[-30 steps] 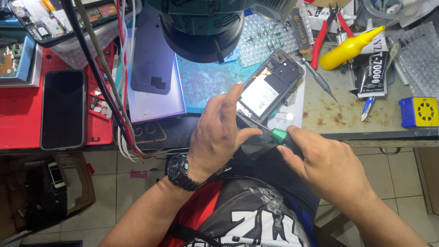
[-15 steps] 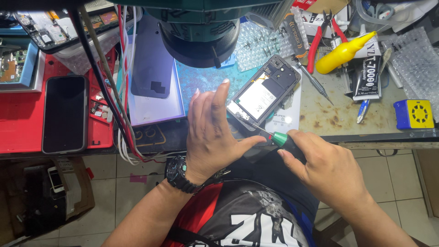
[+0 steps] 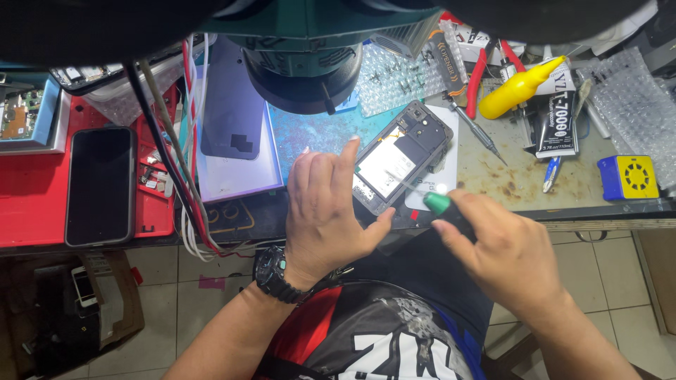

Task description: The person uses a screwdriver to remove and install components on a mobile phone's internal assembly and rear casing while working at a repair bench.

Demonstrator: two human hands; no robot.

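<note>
An opened phone [image 3: 401,158] with its back cover off lies tilted on the blue mat at the bench's front edge. My left hand [image 3: 327,211] rests against the phone's left side, fingers raised and thumb pointing toward it. My right hand [image 3: 503,250] grips a green-handled screwdriver [image 3: 436,204], its thin shaft reaching up-left onto the phone's lower part.
A microscope head [image 3: 303,63] hangs over the mat. A purple phone back cover [image 3: 232,105] lies to the left, a black phone [image 3: 100,184] on a red tray [image 3: 28,211] further left. Red pliers [image 3: 479,77], a yellow bottle [image 3: 517,88], a glue tube [image 3: 556,116] and a yellow box [image 3: 629,176] sit to the right.
My left hand has lifted its fingers and slid left off the phone. My right hand with the screwdriver has moved slightly right and up, tip still on the phone.
</note>
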